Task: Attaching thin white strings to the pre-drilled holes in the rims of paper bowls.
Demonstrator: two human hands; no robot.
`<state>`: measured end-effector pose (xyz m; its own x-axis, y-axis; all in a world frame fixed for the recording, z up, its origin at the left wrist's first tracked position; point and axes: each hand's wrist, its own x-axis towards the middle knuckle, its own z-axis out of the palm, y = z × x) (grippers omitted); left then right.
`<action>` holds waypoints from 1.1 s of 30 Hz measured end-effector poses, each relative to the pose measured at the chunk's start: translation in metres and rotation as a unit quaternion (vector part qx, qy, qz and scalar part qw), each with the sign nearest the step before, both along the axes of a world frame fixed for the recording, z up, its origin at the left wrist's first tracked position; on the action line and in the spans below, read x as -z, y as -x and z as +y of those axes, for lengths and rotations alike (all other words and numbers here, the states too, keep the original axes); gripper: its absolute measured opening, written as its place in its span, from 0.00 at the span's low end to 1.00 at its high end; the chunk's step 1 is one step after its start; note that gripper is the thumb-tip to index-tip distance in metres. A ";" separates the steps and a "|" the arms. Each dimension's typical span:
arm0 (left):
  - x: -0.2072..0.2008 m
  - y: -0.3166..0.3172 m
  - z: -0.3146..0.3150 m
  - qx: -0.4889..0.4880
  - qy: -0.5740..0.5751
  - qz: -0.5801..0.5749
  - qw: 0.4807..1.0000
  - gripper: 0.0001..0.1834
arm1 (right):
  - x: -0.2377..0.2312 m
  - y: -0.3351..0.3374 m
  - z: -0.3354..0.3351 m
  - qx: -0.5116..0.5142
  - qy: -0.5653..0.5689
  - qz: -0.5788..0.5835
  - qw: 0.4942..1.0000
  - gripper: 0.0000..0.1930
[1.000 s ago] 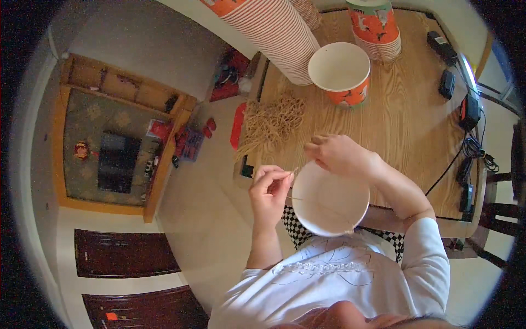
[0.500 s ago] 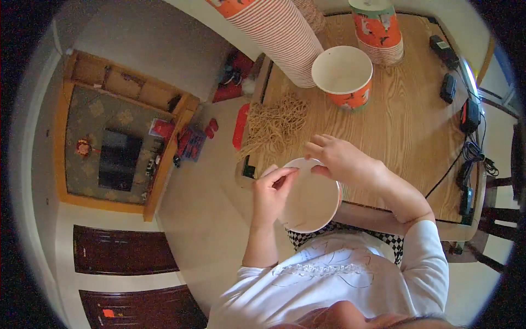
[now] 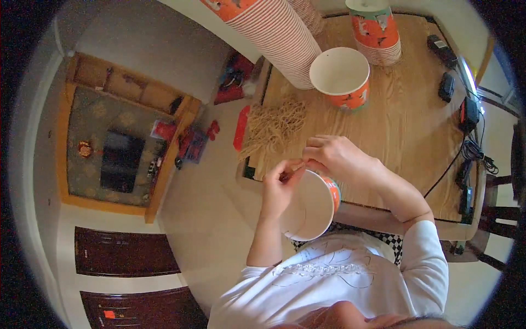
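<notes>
A white-lined paper bucket [image 3: 309,211] with an orange and green outside is tilted at the table's near edge, its mouth toward me. At its far rim my left hand [image 3: 282,183] is closed in a pinch. My right hand [image 3: 331,155] is closed too, its fingertips meeting those of the left. What the fingertips hold is too small to make out. A thin dark line, perhaps a cord, curves inside the bucket's mouth. Beyond my hands lies a tangled pile of tan cords [image 3: 276,123].
Another paper bucket [image 3: 339,74] stands upright farther back. A tall leaning stack of nested buckets [image 3: 274,38] rises at the back left, and a shorter stack [image 3: 375,33] at the back. Black adapters [image 3: 468,114] and cables line the wooden table's [image 3: 405,131] right edge.
My hands have come together, fingertips meeting at the rim. The near bucket has tilted and shifted slightly toward me, showing more of its orange side.
</notes>
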<state>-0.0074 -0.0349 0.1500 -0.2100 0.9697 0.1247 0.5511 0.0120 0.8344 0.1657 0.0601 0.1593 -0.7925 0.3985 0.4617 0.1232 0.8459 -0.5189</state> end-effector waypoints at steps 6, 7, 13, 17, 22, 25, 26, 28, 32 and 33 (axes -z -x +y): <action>-0.001 -0.005 -0.003 -0.002 -0.084 0.012 0.996 0.04 | 0.022 0.006 0.000 0.017 -0.019 -0.043 0.999 0.12; 0.000 -0.005 -0.004 0.003 -0.109 0.029 0.994 0.04 | 0.020 0.005 -0.001 0.017 -0.019 -0.044 0.999 0.12; 0.005 -0.009 -0.019 0.005 -0.039 0.124 0.992 0.03 | 0.020 -0.003 0.005 0.032 0.039 -0.118 0.992 0.07; 0.007 -0.013 -0.017 -0.008 -0.031 0.145 0.989 0.04 | 0.034 0.000 0.010 0.025 0.043 -0.139 0.989 0.07; 0.014 -0.013 -0.013 -0.011 -0.048 0.148 0.988 0.03 | 0.037 0.003 0.010 0.018 0.054 -0.152 0.987 0.08; 0.018 -0.012 -0.011 -0.011 -0.065 0.152 0.986 0.03 | 0.035 0.003 0.010 0.010 0.065 -0.157 0.985 0.08; 0.019 -0.011 -0.010 -0.011 -0.073 0.150 0.986 0.03 | 0.035 0.004 0.010 0.006 0.067 -0.157 0.985 0.08; 0.022 -0.011 -0.010 -0.012 -0.072 0.151 0.986 0.03 | 0.035 0.004 0.009 0.002 0.068 -0.159 0.985 0.08; 0.023 -0.013 -0.009 -0.009 -0.086 0.148 0.985 0.03 | 0.030 0.004 0.009 0.004 0.081 -0.181 0.980 0.08; 0.023 -0.013 -0.010 -0.009 -0.086 0.148 0.985 0.03 | 0.030 0.004 0.010 0.006 0.080 -0.191 0.978 0.09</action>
